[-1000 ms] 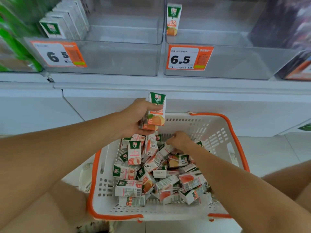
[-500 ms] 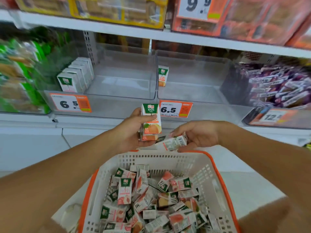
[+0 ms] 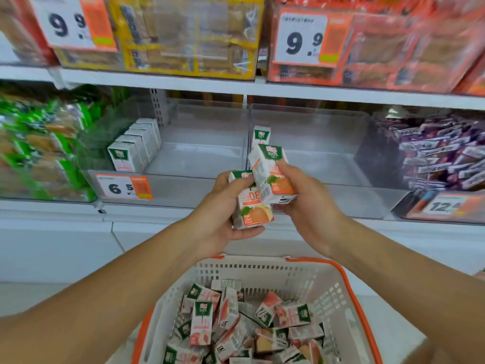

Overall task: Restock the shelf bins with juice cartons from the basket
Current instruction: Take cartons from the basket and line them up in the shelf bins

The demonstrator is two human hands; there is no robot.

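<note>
Item: left hand [image 3: 223,219]. Clenched on an upright orange carton [image 3: 252,206], thumb across its upper face, fingers beneath.

Item: right hand [image 3: 301,200]. Clenched on a second carton [image 3: 270,172], which is tilted and held just above and to the right of the first; the two cartons appear to touch, though the contact line is partly hidden by the thumbs.

Item: basket [image 3: 328,279]. White with orange rim, placed near and below the hands. A loose heap of cartons [image 3: 236,319] is held in it, mixed in colour and lying at all angles.

Item: left bin [image 3: 199,158]. Clear, on the middle shelf. A short row of white cartons [image 3: 133,148] is stood along its left wall; the remainder is unfilled.

Item: right bin [image 3: 315,158]. Clear, beside the left bin. One upright carton [image 3: 261,135] is stood at its far left corner, the same orange kind as those held, so far as can be read.

Step in hand: transfer from basket to shelf; both cartons are lifted and gathered in front of the bins, not yet placed.

Next move, as judged: the pair is to be carried over the front wall of the right bin, the tilted one turned upright, and both set down beside the lone carton with faces forward.
</note>
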